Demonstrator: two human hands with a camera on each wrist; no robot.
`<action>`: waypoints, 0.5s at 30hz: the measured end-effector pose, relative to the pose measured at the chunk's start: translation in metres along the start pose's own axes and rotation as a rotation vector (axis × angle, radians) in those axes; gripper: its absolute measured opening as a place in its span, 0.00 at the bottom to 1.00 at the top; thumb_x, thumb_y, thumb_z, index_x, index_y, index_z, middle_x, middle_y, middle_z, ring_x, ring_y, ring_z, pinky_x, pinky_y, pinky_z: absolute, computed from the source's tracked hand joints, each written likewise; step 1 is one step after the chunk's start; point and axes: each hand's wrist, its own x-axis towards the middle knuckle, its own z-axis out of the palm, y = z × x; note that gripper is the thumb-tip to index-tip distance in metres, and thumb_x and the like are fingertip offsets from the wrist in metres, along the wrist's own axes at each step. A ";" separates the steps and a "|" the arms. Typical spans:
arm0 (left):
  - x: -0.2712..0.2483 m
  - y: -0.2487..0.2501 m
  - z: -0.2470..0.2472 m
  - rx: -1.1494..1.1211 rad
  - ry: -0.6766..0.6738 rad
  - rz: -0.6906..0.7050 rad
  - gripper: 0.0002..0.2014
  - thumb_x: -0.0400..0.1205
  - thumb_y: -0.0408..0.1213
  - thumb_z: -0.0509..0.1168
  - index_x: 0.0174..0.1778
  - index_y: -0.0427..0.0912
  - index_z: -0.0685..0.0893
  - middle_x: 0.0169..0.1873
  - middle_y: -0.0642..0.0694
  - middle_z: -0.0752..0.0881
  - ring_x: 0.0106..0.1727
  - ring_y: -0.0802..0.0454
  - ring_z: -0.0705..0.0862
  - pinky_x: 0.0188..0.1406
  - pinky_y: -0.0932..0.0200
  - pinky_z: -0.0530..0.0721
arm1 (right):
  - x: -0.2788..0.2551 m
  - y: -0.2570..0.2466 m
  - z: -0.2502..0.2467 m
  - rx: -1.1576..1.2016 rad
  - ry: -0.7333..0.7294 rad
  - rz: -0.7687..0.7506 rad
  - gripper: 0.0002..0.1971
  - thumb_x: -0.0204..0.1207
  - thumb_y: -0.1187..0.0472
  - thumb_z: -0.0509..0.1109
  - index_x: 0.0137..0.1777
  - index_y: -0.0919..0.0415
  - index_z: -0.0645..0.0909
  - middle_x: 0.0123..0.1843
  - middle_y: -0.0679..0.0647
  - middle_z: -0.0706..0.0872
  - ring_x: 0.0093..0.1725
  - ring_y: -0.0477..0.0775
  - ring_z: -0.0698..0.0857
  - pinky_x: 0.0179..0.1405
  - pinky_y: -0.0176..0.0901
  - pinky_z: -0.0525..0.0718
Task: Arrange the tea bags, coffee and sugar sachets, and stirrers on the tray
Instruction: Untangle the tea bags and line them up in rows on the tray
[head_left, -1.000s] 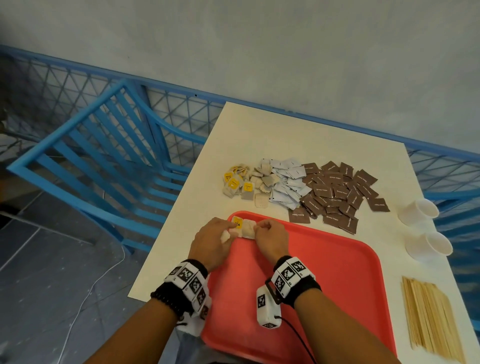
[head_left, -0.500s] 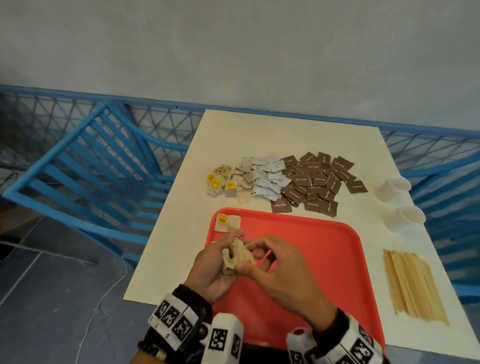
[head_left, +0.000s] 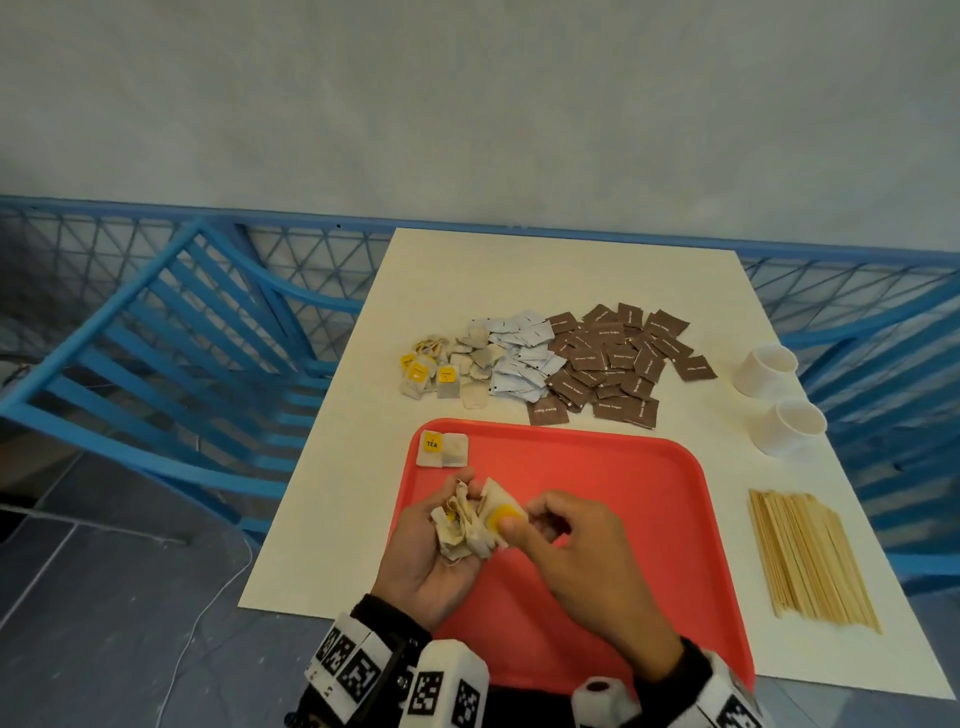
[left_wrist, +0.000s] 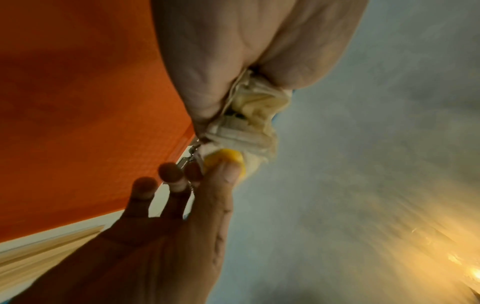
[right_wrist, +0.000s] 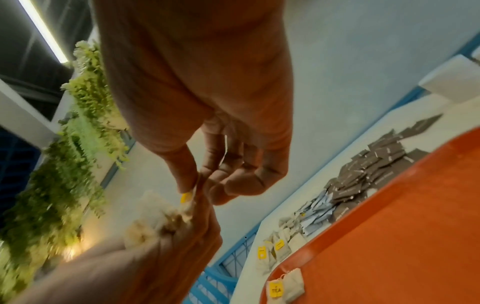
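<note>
My left hand (head_left: 431, 545) lies palm up over the red tray (head_left: 623, 519), its fingers curled round a crumpled bunch of tea bags (head_left: 460, 525). My right hand (head_left: 519, 525) pinches one bag of the bunch by its yellow tag (head_left: 503, 515) between thumb and forefinger. In the left wrist view the thumb (left_wrist: 223, 174) presses on that tag (left_wrist: 226, 158). Two tea bags (head_left: 441, 449) lie flat side by side in the tray's far left corner. The right wrist view shows the pinch (right_wrist: 192, 191) above the bunch (right_wrist: 155, 218).
Beyond the tray lie piles of tea bags (head_left: 441, 371), pale sachets (head_left: 519, 364) and brown sachets (head_left: 618, 364). Two white cups (head_left: 769, 369) stand at the right edge. A bundle of wooden stirrers (head_left: 810, 556) lies right of the tray. A blue chair (head_left: 182, 364) stands left of the table.
Both hands drew back from the tray's far left corner and lifted the bunch, leaving two tea bags flat there. The right hand has now taken one bag by its yellow tag.
</note>
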 end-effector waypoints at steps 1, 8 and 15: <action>0.001 0.001 -0.002 -0.019 0.010 0.001 0.14 0.89 0.39 0.57 0.48 0.34 0.84 0.44 0.40 0.83 0.48 0.45 0.86 0.48 0.49 0.90 | 0.003 -0.001 -0.003 0.074 0.003 0.028 0.08 0.76 0.56 0.77 0.37 0.54 0.86 0.30 0.54 0.86 0.29 0.43 0.80 0.33 0.47 0.80; -0.003 0.007 -0.013 0.451 0.105 0.121 0.12 0.81 0.43 0.69 0.44 0.36 0.79 0.19 0.50 0.66 0.15 0.58 0.64 0.11 0.68 0.63 | 0.021 -0.006 -0.034 -0.026 -0.077 -0.011 0.05 0.78 0.60 0.75 0.41 0.55 0.87 0.29 0.50 0.84 0.28 0.42 0.79 0.33 0.43 0.78; -0.018 0.022 0.013 1.775 -0.314 0.564 0.13 0.76 0.50 0.77 0.55 0.53 0.89 0.20 0.62 0.76 0.24 0.63 0.70 0.28 0.67 0.65 | 0.040 -0.035 -0.056 -0.422 -0.489 -0.273 0.04 0.78 0.55 0.75 0.51 0.47 0.86 0.37 0.45 0.87 0.38 0.46 0.83 0.38 0.43 0.81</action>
